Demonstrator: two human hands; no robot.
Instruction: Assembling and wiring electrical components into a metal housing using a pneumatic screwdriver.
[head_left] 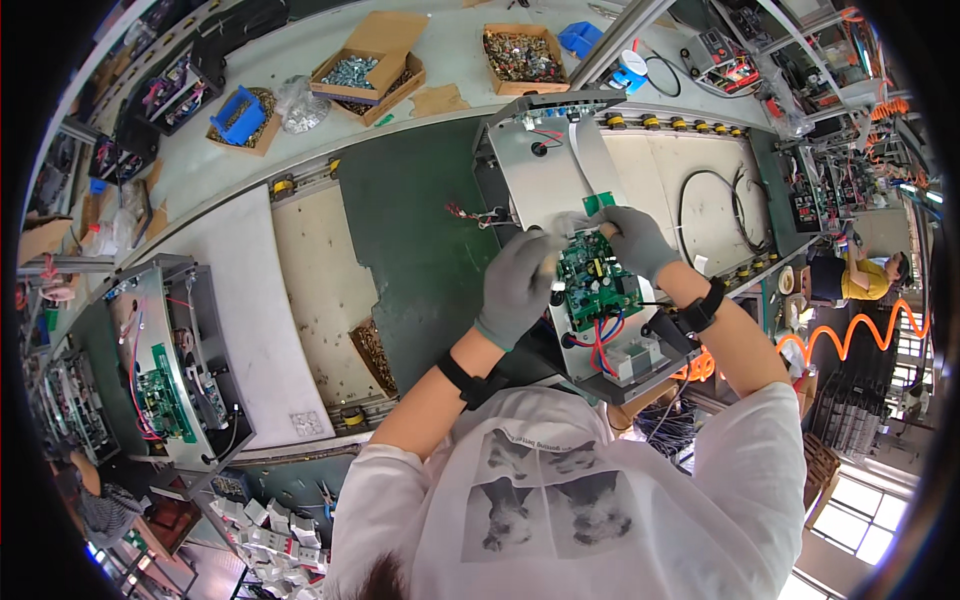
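Observation:
A metal equipment chassis lies in front of me, with a green circuit board mounted in its nearer half. My left hand, in a grey glove with bare fingertips, is closed at the board's left edge. Over the board's far right edge, my right hand is also gloved and closed, thumb and fingers drawn together. Something pale and blurred shows between the hands; I cannot make out what they hold. A small green board at the end of a flat white ribbon cable lies just beyond my right fingers.
Red and blue wires run at the chassis's near end. Boxes of small metal parts stand on the far bench. A second chassis sits at left. A black cable loops on the right. Another person sits far right.

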